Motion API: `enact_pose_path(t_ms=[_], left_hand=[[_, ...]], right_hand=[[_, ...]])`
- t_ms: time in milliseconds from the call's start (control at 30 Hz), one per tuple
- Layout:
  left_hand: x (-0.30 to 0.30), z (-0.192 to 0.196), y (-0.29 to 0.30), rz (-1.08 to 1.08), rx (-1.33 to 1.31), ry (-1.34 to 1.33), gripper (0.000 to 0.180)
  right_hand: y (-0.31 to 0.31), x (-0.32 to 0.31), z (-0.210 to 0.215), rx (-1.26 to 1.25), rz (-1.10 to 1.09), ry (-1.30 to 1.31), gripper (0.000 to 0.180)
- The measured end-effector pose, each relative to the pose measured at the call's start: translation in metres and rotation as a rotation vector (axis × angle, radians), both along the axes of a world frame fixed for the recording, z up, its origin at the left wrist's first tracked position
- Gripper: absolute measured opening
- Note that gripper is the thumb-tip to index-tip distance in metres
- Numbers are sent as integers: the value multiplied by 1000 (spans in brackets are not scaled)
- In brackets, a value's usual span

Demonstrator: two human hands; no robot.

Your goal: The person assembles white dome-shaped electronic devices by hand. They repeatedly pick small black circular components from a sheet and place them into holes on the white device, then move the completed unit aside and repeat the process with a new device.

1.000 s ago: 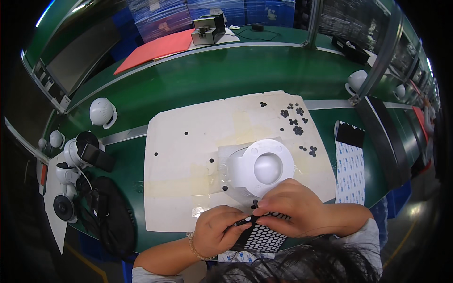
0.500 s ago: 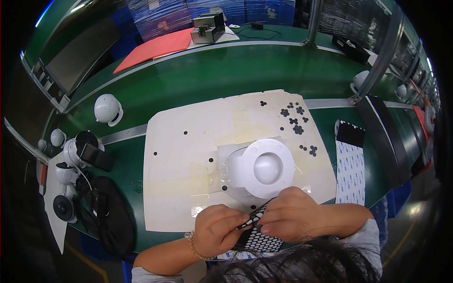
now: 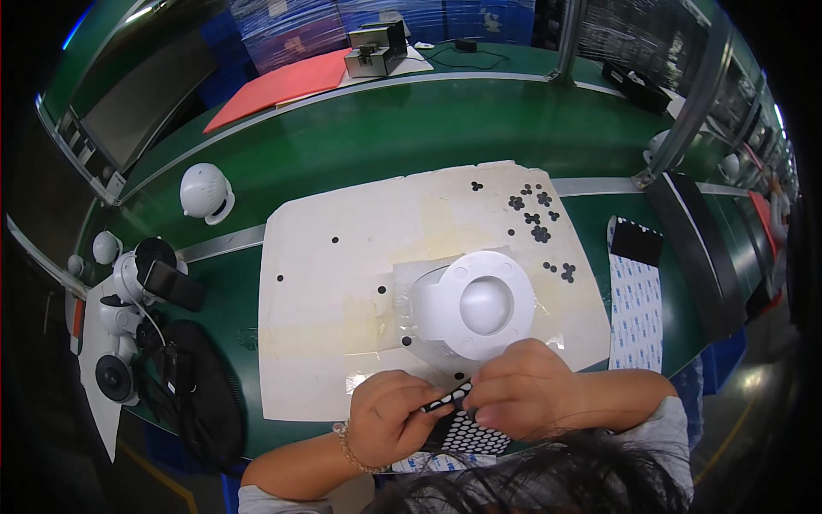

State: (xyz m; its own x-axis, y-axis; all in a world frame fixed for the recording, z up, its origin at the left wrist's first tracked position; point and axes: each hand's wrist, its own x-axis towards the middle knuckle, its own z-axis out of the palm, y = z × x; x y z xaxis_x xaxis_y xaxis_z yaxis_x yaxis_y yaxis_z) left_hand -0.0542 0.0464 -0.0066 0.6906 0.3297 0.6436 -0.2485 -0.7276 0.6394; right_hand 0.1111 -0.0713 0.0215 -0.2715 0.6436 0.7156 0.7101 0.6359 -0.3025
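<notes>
A: Lower centre of frame. What is held?

B: A black sheet of small round adhesive pads on white backing (image 3: pixel 467 428) is gripped from the left by the left hand (image 3: pixel 396 420), fingers curled closed on its edge. A beaded bracelet (image 3: pixel 349 447) is seen on that wrist.

A: And the right hand (image 3: pixel 524 392)?

B: It is laid over the upper right part of the same sheet, fingers bent and pinched down on it. Whether a single pad is caught between the fingertips cannot be told; they are hidden by the knuckles.

A: What is noted just above the hands?

B: A white round plastic base with a domed centre (image 3: pixel 478 304) is set on a clear plastic film, just beyond the right hand's knuckles. Both rest on a cream cardboard sheet (image 3: pixel 325 308) spread over the green workbench (image 3: pixel 385 137). Loose black dots and flower-shaped clusters (image 3: pixel 535 218) are scattered toward the cardboard's upper right corner.

A: Surroundings?

B: At right of frame, a long white backing strip with one black end (image 3: pixel 635 300) is laid on the bench. At left, a white dome-shaped camera unit (image 3: pixel 204 193) is stood apart; further white camera parts and a black oval mat (image 3: pixel 193 390) are grouped at the lower left. A red flat folder (image 3: pixel 278 86) is seen at upper left.
</notes>
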Motion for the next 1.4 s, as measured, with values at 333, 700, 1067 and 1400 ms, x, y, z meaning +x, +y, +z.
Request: enact_pose_path(t_ms=[333,700,1067,1400], left_hand=[[-3,-2,-1,13,-95,35,17],[-4,-3,-1,42,-62,69,18],[7,-10,4,114,309,107,17],[4,-11,3,99,326,148,18]], right_hand=[[6,-7,0,-133,10,278,26],[4,4,-1,-76,141,454,47],[23,49,18,-314,-131,753,59],[20,50,17,-326,-145,667,55]])
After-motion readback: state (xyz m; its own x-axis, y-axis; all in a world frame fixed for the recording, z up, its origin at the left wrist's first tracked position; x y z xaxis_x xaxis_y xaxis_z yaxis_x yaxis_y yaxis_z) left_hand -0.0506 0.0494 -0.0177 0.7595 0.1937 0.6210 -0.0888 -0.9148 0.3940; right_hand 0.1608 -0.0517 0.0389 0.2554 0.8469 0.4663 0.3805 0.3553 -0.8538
